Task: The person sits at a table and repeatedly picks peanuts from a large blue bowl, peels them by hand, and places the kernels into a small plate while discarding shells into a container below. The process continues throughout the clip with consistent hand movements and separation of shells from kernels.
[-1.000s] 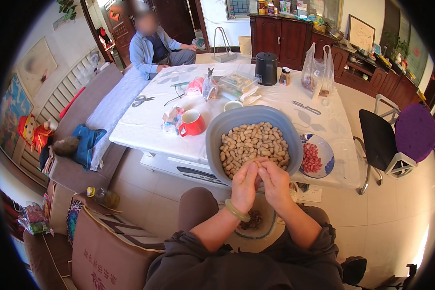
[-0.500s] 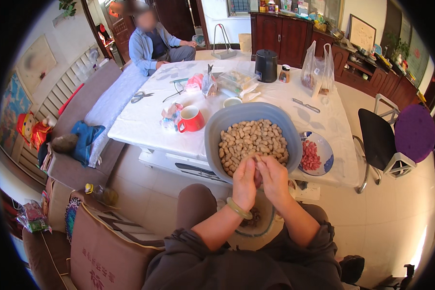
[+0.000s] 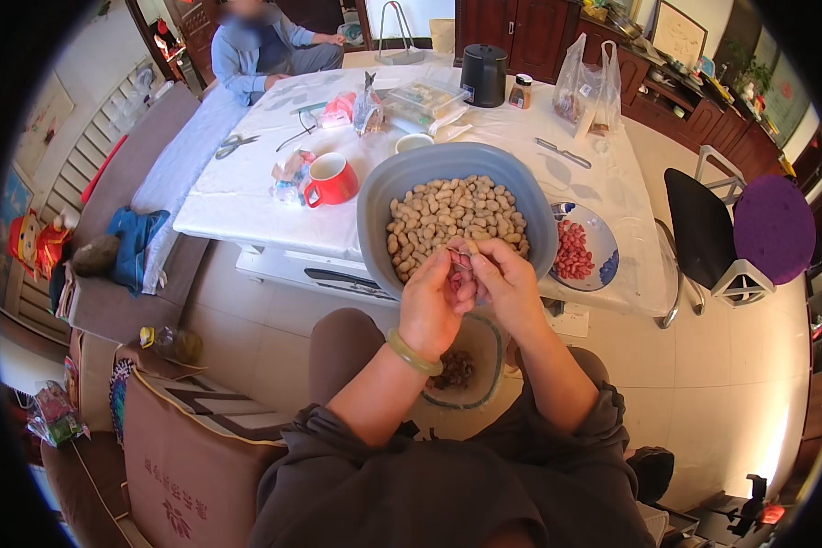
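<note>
The person's left hand (image 3: 432, 306), a bangle at its wrist, is half curled, fingertips pinching a small peanut (image 3: 460, 257); the right hand (image 3: 513, 281) grips the same piece with thumb and forefinger. Two pinches, one from each side, would steady something so small and let force be put on its shell. Both hands meet at the near rim of the gray basin (image 3: 447, 161), likely so that its unshelled peanuts (image 3: 457, 208) lie within short reach.

Just right of the basin stands a patterned bowl (image 3: 605, 268) of reddish kernels (image 3: 573, 248), apparently kept apart from the nuts in shell. Below the basin, between the knees, a bin (image 3: 490, 367) holds dark scraps (image 3: 454, 369), well placed to catch whatever falls.

The basin sits at the near edge of a table under a pale, shiny cover (image 3: 224, 208). Left of it is a red mug (image 3: 332, 180); beyond it, a black kettle (image 3: 484, 77); beyond and to its right, a knife (image 3: 563, 153). Farther out, a purple-draped chair (image 3: 774, 228) stands right of the basin, and another person (image 3: 263, 57) sits far to its left.
</note>
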`<state>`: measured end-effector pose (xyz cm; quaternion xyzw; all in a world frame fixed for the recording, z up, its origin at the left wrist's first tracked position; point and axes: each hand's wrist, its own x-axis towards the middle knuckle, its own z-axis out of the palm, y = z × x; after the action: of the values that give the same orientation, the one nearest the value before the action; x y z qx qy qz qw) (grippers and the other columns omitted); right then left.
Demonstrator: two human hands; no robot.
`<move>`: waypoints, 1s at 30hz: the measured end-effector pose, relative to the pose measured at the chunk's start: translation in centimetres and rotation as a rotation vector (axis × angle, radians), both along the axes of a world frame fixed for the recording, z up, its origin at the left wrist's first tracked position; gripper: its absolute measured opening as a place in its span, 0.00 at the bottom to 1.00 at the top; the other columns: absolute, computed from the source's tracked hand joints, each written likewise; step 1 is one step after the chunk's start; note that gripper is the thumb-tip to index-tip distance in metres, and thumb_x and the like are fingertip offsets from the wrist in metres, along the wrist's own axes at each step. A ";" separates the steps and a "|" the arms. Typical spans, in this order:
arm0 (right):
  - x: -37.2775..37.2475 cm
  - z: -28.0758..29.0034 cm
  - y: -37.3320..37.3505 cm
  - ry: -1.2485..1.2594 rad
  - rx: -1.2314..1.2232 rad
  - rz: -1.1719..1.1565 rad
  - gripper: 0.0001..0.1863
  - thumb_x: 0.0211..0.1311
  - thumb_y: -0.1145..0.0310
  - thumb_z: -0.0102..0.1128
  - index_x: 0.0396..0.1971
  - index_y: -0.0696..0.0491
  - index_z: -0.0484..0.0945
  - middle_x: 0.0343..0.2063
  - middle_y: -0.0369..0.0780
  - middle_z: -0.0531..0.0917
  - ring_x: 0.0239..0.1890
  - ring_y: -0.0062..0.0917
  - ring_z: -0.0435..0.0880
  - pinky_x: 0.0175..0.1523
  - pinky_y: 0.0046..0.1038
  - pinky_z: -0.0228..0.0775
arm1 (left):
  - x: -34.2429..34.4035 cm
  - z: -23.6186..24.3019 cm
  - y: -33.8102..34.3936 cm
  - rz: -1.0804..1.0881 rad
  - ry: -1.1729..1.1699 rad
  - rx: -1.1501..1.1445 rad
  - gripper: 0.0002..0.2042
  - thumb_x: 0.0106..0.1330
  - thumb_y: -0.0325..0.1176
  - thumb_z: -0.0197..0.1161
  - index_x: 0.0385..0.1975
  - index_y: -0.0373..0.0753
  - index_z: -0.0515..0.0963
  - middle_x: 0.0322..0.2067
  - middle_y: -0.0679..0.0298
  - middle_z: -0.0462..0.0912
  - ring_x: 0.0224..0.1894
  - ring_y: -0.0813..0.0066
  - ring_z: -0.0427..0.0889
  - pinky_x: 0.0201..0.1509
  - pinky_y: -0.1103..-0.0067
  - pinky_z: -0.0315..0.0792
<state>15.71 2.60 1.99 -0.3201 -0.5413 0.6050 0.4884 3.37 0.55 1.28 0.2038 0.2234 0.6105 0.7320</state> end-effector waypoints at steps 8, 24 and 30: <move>0.1 -0.1 0.2 -0.005 0.106 0.002 0.06 0.63 0.75 0.50 0.37 0.61 0.73 0.28 0.36 0.72 0.25 0.17 0.77 0.29 0.17 0.71 | -0.3 -0.8 0.4 -0.029 -0.035 -0.065 0.12 0.70 0.39 0.41 0.34 0.40 0.70 0.26 0.71 0.70 0.25 0.82 0.67 0.27 0.85 0.61; 0.6 -1.1 1.0 -0.166 0.405 -0.094 0.07 0.55 0.78 0.56 0.35 0.60 0.74 0.31 0.38 0.73 0.28 0.20 0.77 0.33 0.20 0.70 | -0.3 -0.3 0.4 -0.025 -0.169 -0.115 0.10 0.69 0.33 0.44 0.36 0.37 0.72 0.28 0.69 0.73 0.28 0.81 0.70 0.30 0.84 0.64; 0.5 -1.2 0.6 -0.306 0.358 -0.159 0.10 0.53 0.80 0.58 0.37 0.59 0.73 0.29 0.38 0.77 0.30 0.19 0.79 0.34 0.21 0.71 | -0.5 -0.3 0.2 -0.057 -0.057 -0.017 0.11 0.68 0.35 0.46 0.38 0.35 0.73 0.31 0.68 0.74 0.31 0.81 0.70 0.35 0.84 0.66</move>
<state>16.20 3.19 0.79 -0.3580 -0.6807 0.4035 0.4957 2.91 0.74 0.94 0.1865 0.2019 0.5931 0.7567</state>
